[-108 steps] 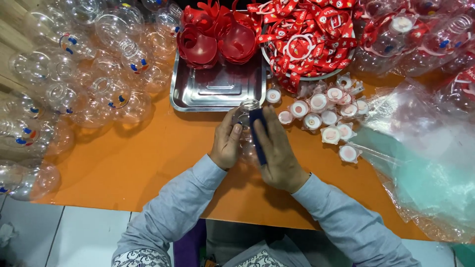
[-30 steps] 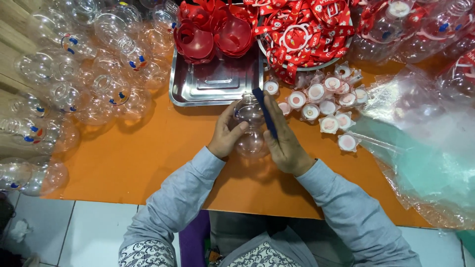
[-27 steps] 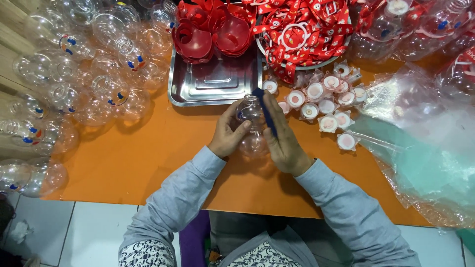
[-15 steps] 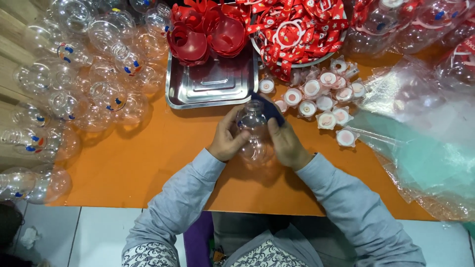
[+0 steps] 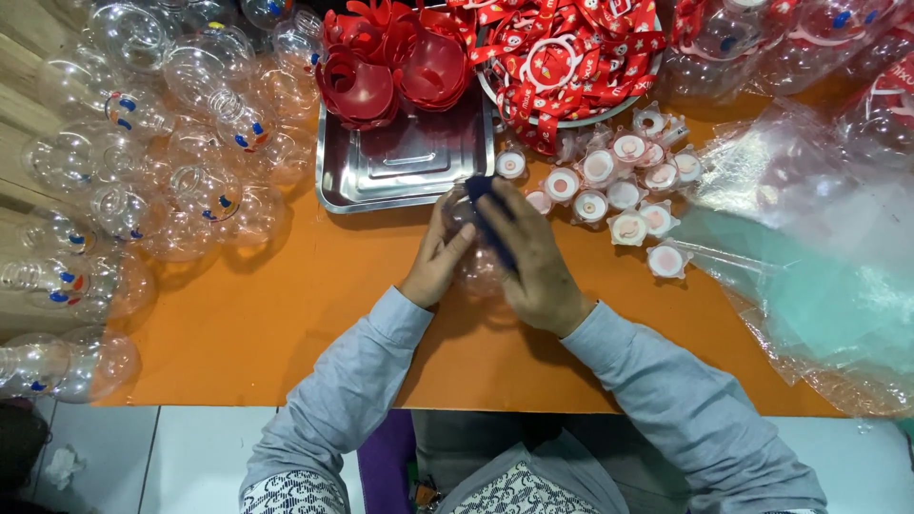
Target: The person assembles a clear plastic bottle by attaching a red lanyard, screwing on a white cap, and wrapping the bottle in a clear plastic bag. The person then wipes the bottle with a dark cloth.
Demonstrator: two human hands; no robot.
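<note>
Left hand (image 5: 440, 255) and right hand (image 5: 533, 259) both closed round clear bulb-shaped bottle (image 5: 476, 271), dark blue piece (image 5: 487, 205) pressed on; finished bottles (image 5: 181, 181) heaped left, small caps (image 5: 619, 186) remain unused

The table (image 5: 238, 324) carries everything. At its middle, the left hand (image 5: 436, 257) and the right hand (image 5: 533, 262) meet around a bottle (image 5: 473, 266). Just beyond them lies a tray (image 5: 405, 167), with cup pieces (image 5: 381, 67) at its far edge. Right of the tray is a bowl of straps (image 5: 571, 57), and nearer, caps (image 5: 619, 186). A heap of bottles (image 5: 143, 143) fills the left; bags (image 5: 819, 257) lie right.
</note>
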